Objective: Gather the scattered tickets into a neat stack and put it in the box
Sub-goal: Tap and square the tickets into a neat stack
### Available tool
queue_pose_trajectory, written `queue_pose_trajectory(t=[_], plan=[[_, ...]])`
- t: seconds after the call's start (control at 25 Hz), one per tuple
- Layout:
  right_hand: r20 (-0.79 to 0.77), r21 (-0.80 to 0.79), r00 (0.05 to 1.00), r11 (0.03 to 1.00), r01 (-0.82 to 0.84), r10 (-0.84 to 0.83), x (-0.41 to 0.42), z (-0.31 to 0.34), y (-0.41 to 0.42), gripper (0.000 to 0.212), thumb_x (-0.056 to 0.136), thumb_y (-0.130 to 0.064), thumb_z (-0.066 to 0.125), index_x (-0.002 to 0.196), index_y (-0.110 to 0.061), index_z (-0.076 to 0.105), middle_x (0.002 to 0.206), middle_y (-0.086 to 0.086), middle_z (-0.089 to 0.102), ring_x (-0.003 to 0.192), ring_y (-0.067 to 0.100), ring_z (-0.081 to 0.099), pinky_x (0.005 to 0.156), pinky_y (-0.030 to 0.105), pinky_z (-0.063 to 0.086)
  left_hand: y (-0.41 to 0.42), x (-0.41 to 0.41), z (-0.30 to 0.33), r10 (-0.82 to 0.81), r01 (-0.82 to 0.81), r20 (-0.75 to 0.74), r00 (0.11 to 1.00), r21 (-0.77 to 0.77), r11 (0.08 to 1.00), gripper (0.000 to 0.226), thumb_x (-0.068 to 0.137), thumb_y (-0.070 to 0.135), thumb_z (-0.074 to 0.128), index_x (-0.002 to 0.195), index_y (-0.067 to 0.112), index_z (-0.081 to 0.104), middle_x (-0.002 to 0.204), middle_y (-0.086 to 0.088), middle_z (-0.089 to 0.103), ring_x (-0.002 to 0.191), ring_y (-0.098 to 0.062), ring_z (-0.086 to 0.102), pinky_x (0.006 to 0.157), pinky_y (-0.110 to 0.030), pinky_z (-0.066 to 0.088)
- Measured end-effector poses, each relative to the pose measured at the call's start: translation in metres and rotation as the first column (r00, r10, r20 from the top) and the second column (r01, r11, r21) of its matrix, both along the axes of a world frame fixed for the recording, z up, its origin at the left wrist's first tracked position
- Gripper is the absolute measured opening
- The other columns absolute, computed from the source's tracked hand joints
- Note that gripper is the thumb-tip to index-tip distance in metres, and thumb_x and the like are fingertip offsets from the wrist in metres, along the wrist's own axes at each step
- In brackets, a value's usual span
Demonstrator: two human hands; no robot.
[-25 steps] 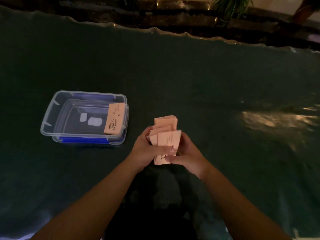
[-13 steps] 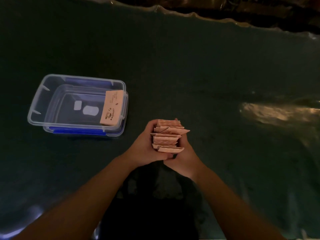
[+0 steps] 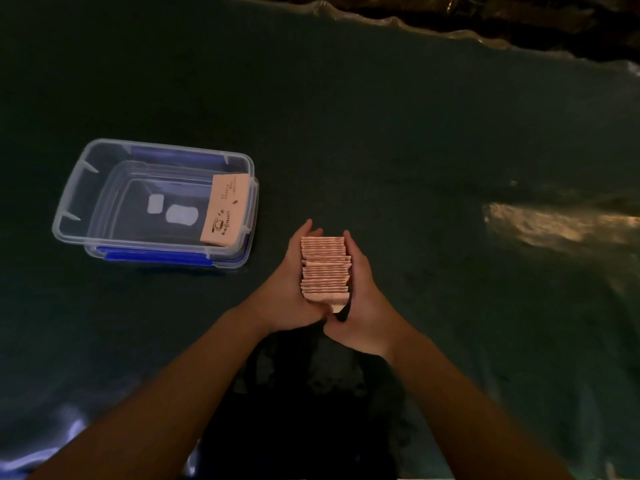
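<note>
**Tickets squared but not yet boxed**

Stack of tickets (image 3: 325, 270) pressed edge-up between left hand (image 3: 290, 289) and right hand (image 3: 363, 292), fingers of both clasped along its sides, just right of the box (image 3: 69, 216). Slightly ragged edges near the middle and bottom. Likely to spill or fan out on the carry leftward if pressure eases. Could also topple the single ticket (image 3: 225, 211) leaning inside the box wall.

**Both hands cupped around the stack**

The left hand (image 3: 289, 289) and right hand (image 3: 367, 296) press palms inward against opposite sides of the ticket stack (image 3: 325, 268), fingers extended forward, thumbs meeting just behind it; both bare forearms converge toward it.
</note>
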State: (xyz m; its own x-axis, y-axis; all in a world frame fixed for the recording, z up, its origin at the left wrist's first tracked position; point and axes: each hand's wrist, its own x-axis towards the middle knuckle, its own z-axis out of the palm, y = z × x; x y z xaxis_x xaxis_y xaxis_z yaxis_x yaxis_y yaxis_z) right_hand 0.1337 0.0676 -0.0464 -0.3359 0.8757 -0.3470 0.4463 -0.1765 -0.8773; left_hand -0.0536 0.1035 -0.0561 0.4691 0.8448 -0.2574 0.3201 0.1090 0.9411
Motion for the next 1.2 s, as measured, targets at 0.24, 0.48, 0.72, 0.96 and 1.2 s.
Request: queue_pose_trajectory(t=[0.24,0.48,0.72,0.96,1.2], plan=[[0.005,-0.004,1.0,1.0,0.02,-0.02,-0.007,-0.002,0.003,0.136,0.084,-0.004,0.077,0.154,-0.061,-0.025,0.164,-0.018,0.039,0.14,-0.011,0.049,0.107,0.005,0.04,-0.002,0.001,0.002,-0.077,0.078,-0.044,0.996,0.034,0.996,0.138,0.071,0.034,0.091,0.16,0.02,-0.013,0.154,0.015,0.038,0.143,0.008,0.035,0.112,-0.003,0.017],[0.029,-0.007,0.998,0.999,0.053,-0.052,-0.013,-0.005,-0.001,0.126,0.09,-0.004,0.068,0.154,-0.063,-0.023,0.173,-0.011,0.03,0.145,-0.004,0.047,0.116,0.013,0.038,0.0,-0.002,-0.001,-0.012,0.018,-0.089,0.996,0.066,0.998,0.088,0.077,0.032,0.085,0.149,0.018,0.037,0.135,0.028,0.043,0.124,0.018,0.046,0.102,-0.005,0.037],[-0.069,-0.1,0.99,0.988,0.115,-0.122,-0.011,-0.011,0.007,0.115,0.081,0.005,0.068,0.168,-0.039,0.007,0.163,-0.005,0.045,0.144,0.0,0.051,0.117,0.025,0.045,-0.001,-0.008,0.002,0.153,-0.153,-0.025,0.988,-0.009,0.988,0.088,0.06,0.026,0.098,0.131,0.041,0.049,0.121,0.024,0.067,0.114,0.01,0.062,0.087,-0.002,0.044],[-0.252,-0.259,0.923,0.939,0.225,-0.291,0.002,-0.008,0.007,0.101,0.064,-0.008,0.088,0.153,-0.02,0.042,0.153,0.007,0.055,0.135,0.016,0.063,0.104,0.037,0.057,-0.003,-0.022,0.008,0.272,-0.24,0.109,0.956,-0.243,0.94,0.105,0.049,0.016,0.1,0.142,0.022,0.051,0.131,0.002,0.069,0.124,-0.013,0.064,0.101,-0.035,0.055],[-0.328,-0.323,0.843,0.889,0.324,-0.426,0.001,-0.01,0.004,0.099,0.057,-0.005,0.089,0.143,-0.035,0.05,0.144,0.005,0.064,0.131,0.023,0.066,0.106,0.049,0.057,0.003,-0.024,0.01,0.307,-0.237,0.237,0.922,-0.281,0.93,0.107,0.057,0.009,0.093,0.148,0.025,0.039,0.131,-0.006,0.066,0.124,-0.021,0.064,0.09,-0.038,0.06]])
